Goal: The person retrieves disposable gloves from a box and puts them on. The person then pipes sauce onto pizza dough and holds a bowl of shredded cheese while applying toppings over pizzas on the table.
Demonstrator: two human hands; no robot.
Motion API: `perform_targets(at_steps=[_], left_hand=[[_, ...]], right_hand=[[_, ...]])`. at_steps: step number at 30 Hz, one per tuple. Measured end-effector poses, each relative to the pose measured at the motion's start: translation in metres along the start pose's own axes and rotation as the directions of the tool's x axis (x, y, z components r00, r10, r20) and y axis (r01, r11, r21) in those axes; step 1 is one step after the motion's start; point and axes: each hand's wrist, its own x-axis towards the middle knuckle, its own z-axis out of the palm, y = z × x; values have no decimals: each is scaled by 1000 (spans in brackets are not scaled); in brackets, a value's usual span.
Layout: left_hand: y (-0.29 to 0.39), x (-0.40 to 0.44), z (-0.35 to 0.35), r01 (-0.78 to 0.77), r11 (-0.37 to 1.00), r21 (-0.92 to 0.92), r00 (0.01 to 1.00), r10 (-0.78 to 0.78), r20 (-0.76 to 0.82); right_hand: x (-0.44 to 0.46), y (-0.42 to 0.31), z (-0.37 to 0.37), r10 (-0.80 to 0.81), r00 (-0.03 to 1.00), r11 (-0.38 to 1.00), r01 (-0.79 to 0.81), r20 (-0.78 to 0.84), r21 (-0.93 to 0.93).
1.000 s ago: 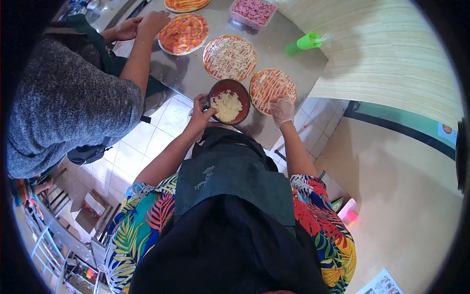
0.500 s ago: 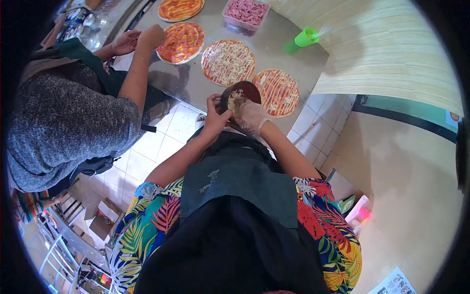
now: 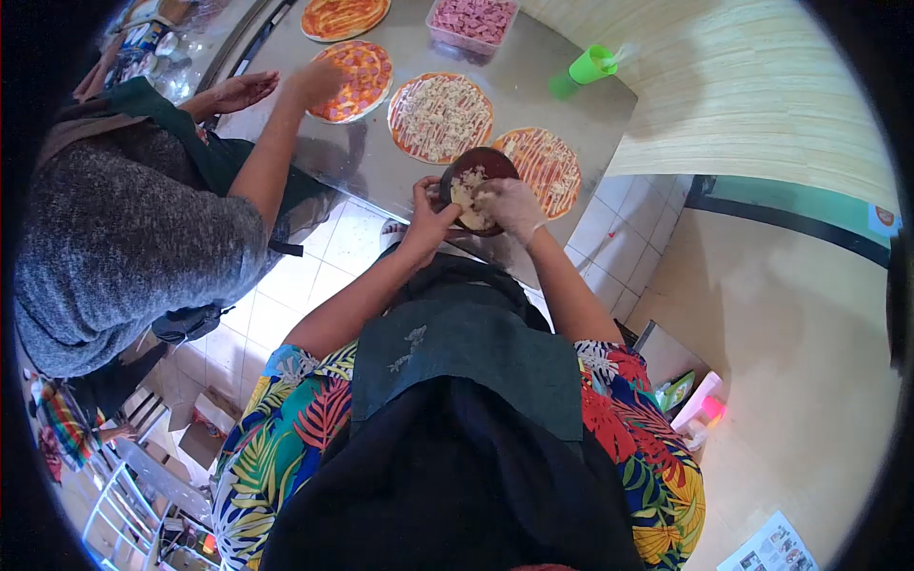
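Observation:
My left hand [image 3: 433,221] grips the near left side of a dark brown bowl [image 3: 495,162], thumb over the rim. Pale grated cheese [image 3: 466,187] lies inside the tilted bowl. In a clear plastic glove, my right hand [image 3: 516,209] reaches into the bowl, its fingers curled together at the cheese. Just beyond the bowl is a pizza base [image 3: 545,167] with red sauce, pale streaks and some cheese, partly covered by bowl and hand. To its left, another pizza [image 3: 441,116] carries a thicker layer of cheese.
A co-worker's hand [image 3: 319,84] is blurred over a pizza with pink pieces [image 3: 367,71]; a sauced base [image 3: 345,17] lies behind it. On the metal table [image 3: 419,33] stand a plastic tub of pink diced meat [image 3: 473,21] and a green cup [image 3: 592,64]. A wall is at right.
The bowl has shifted slightly right and tipped so more cheese shows. My right hand has moved a little up and right. The co-worker's hand has moved right over their pizza.

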Motion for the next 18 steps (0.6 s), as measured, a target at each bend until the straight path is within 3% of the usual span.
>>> perform_targets(at_steps=[1,2,3,4,11,13,18], left_hand=[[4,0,3,49,999,0,999,-49,3],[3,3,3,48,999,-5,999,-48,2],[0,7,4,54,998,8,998,-54,-11],[-2,10,2,58,998,20,998,-58,-24],[3,8,-12,100,991,-84,993,-105,-51],[6,4,-19,70,993,-99,995,-76,-58],[15,-12,-38,35,990,-134,996,-46,-76]], right_hand=[[-1,4,-6,-1,1000,1000,1,2,-4],[-1,9,-12,155,988,941,-152,16,304],[-1,15,-19,297,952,765,-287,79,576],[-1,19,-26,324,939,619,-306,120,723],[10,84,-46,454,891,557,-301,20,774],[18,100,-44,458,889,767,-388,-13,511],[45,109,-41,431,900,862,-389,-63,326]])
